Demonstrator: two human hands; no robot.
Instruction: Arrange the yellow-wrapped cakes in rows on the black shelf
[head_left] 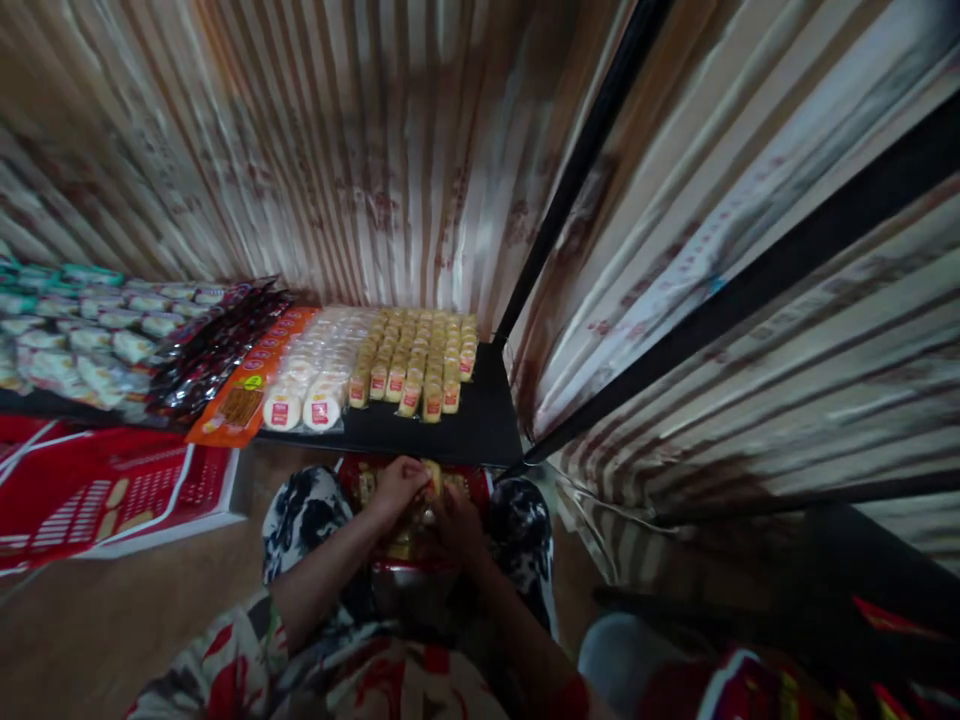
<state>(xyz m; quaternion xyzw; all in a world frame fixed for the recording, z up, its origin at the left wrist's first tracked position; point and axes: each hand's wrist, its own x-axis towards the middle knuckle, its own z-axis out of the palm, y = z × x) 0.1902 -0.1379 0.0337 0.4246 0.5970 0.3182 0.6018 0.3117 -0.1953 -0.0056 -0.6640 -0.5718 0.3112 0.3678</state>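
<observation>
A small yellow wrapped snack packet [433, 474] stands upright between my hands, over my lap. My left hand [402, 484] pinches it from the left, fingers closed. On the other side my right hand [459, 518] grips its lower part, with some fingers in shadow. Beneath both hands, between my knees, is a red box or bag [411, 567] with several similar yellow packets inside. Just ahead, rows of yellow wrapped snacks [409, 385] with red labels stand on a black shelf [480, 425].
Left of the yellow rows lie round white wrapped crackers [321, 408], an orange packet [236, 408], dark shiny packets [217, 345] and white-and-green packets [97, 335]. A red carton [172, 485] sits on the floor at left. Black frame bars [585, 130] cross before a striped curtain [375, 150].
</observation>
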